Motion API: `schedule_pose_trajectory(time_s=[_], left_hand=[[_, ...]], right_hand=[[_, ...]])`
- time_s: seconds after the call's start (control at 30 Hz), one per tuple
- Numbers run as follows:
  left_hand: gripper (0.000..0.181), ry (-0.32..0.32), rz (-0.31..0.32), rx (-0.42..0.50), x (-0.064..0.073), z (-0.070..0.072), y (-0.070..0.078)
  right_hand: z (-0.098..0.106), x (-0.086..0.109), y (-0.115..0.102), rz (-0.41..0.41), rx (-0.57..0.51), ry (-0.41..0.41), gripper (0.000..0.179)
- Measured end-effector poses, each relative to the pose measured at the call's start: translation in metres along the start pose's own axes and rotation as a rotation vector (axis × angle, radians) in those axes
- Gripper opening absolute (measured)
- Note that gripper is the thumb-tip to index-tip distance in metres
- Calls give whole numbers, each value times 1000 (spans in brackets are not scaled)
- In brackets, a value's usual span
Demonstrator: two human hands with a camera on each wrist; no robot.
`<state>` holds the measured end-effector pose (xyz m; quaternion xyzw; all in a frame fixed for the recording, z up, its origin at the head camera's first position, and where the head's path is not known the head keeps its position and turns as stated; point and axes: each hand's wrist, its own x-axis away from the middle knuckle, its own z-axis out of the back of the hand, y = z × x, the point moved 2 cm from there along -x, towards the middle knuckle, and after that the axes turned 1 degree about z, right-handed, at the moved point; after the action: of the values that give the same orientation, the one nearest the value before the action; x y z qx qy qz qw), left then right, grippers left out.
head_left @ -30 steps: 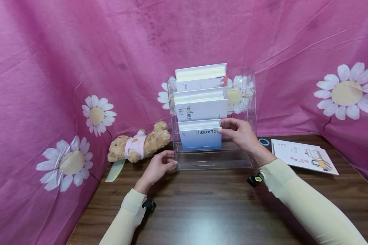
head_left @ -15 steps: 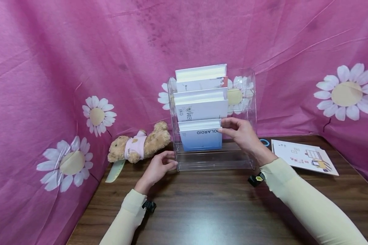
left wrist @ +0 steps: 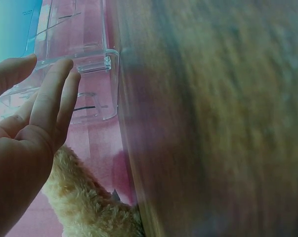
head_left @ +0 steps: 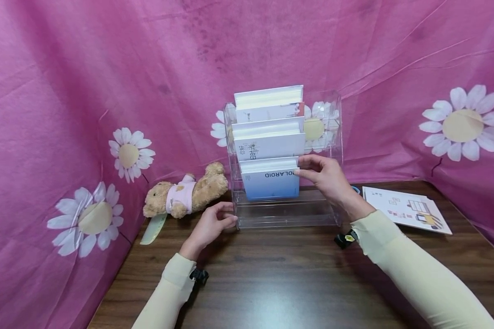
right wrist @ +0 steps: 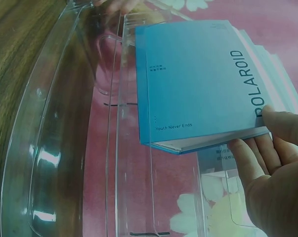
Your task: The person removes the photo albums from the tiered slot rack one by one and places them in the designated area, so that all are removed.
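A clear acrylic rack (head_left: 288,222) stands on the table with its tiers stepping up toward the back. My right hand (head_left: 327,179) pinches the right edge of a blue photo album (head_left: 269,185) marked POLAROID, thumb on its cover and fingers behind; the album is in the lower tier. In the right wrist view the album (right wrist: 188,84) shows its page edges on the hand's side. My left hand (head_left: 210,226) is at the rack's lower left side, its fingers (left wrist: 51,91) extended against the plastic. White albums (head_left: 269,147) (head_left: 267,114) fill the tiers above.
A teddy bear (head_left: 181,197) in a pink top lies left of the rack, a pale green comb-like piece (head_left: 153,230) beneath it. White albums or booklets (head_left: 407,210) lie flat at the right. A blue ring (head_left: 356,189) peeks out behind the right wrist. Pink flowered cloth (head_left: 169,68) walls the table.
The blue album has risen slightly in the rack, and my right hand has moved up a little with it. The left hand keeps its place.
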<state>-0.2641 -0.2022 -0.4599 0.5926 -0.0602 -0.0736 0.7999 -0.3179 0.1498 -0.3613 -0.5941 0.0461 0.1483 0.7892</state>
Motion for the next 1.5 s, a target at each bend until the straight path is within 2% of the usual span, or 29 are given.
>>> schedule_pose_trajectory(time_s=[0.43, 0.9, 1.23, 1.5], left_hand=[[47, 6, 15, 16, -1, 0, -1], [45, -2, -19, 1, 0, 0, -3], [47, -13, -8, 10, -1, 1, -1], [47, -14, -24, 0, -1, 2, -2]], right_hand=[[2, 1, -6, 17, 10, -1, 37], [9, 5, -12, 7, 16, 27, 40], [13, 8, -16, -14, 47, 38, 42], [13, 13, -20, -22, 70, 35, 43]])
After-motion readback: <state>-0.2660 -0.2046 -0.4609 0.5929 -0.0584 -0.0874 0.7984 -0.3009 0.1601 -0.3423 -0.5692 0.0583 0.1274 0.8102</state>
